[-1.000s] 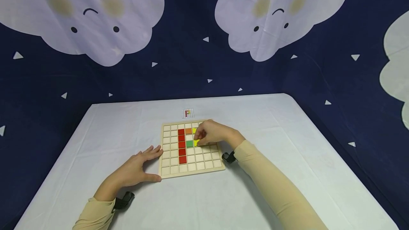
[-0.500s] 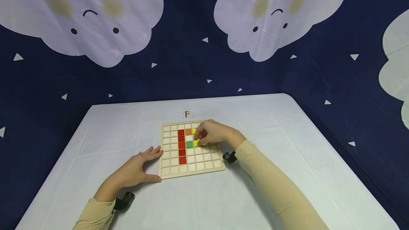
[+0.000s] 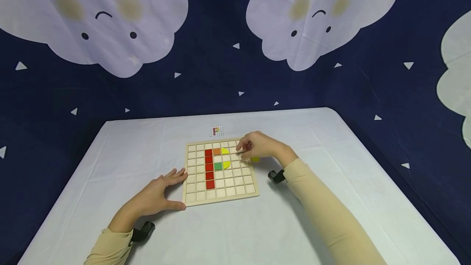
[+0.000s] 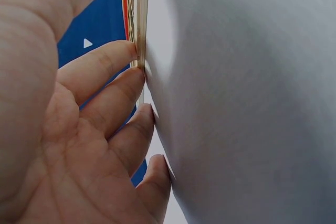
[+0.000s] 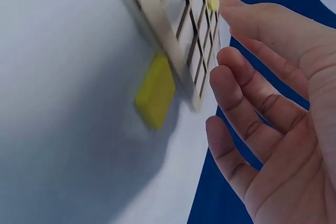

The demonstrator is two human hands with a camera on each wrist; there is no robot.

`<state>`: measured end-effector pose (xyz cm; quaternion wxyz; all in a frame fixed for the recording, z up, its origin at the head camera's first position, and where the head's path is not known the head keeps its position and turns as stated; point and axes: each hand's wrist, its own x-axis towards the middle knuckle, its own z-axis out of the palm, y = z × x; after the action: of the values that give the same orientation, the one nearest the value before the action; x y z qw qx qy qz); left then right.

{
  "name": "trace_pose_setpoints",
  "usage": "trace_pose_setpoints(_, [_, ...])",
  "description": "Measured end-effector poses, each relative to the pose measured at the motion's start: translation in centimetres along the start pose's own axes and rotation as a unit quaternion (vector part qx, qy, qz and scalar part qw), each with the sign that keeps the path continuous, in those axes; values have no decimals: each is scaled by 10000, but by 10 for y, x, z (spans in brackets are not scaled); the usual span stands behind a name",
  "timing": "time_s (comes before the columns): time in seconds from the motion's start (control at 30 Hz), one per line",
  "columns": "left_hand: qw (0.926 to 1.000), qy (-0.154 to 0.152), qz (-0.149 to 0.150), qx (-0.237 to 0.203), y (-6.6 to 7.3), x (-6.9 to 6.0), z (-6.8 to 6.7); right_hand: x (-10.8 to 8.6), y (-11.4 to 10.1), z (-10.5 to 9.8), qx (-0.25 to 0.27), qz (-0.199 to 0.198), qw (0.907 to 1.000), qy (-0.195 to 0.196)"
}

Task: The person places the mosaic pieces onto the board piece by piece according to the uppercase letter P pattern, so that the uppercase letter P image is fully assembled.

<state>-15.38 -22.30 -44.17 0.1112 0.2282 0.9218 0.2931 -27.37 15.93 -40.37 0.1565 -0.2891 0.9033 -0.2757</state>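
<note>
A square wooden grid board (image 3: pixel 229 182) lies on the table, its cells mostly cream. A column of red squares (image 3: pixel 209 167) stands out on it, with an orange square (image 3: pixel 216 151) and a green square (image 3: pixel 218 166) to its right. Beside those sit an upper yellow rounded piece (image 3: pixel 225 151) and a lower yellow rounded piece (image 3: pixel 226 165). My left hand (image 3: pixel 158 191), fingers spread, touches the board's left edge with thumb and fingertips. Over the upper right cells hovers my right hand (image 3: pixel 261 145), fingers loosely bent, holding nothing visible. A yellow block (image 5: pixel 156 93) lies against the board's right edge.
Behind the board lies a small printed pattern card (image 3: pixel 216 131) with a coloured grid. A white cloth (image 3: pixel 147 142) covers the table. Beyond it hangs a dark blue backdrop (image 3: pixel 213 64) with clouds and triangles.
My right hand has moved right and slightly away from me, off the yellow pieces, which now show fully. The yellow block beside the board has come into sight. My left hand stays still.
</note>
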Motion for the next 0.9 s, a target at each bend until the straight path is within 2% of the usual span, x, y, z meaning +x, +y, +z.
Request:
trace_pose_setpoints(0.2, [10000,5,12,40,0,0,0,-10,13,-9,42,279,9995,140])
trace_pose_setpoints(0.43, [10000,10,-28,49,0,0,0,-20,25,-13,120,346,9991,220])
trace_pose_setpoints(0.9, [10000,16,26,40,0,0,0,-34,41,-6,391,727,9963,243])
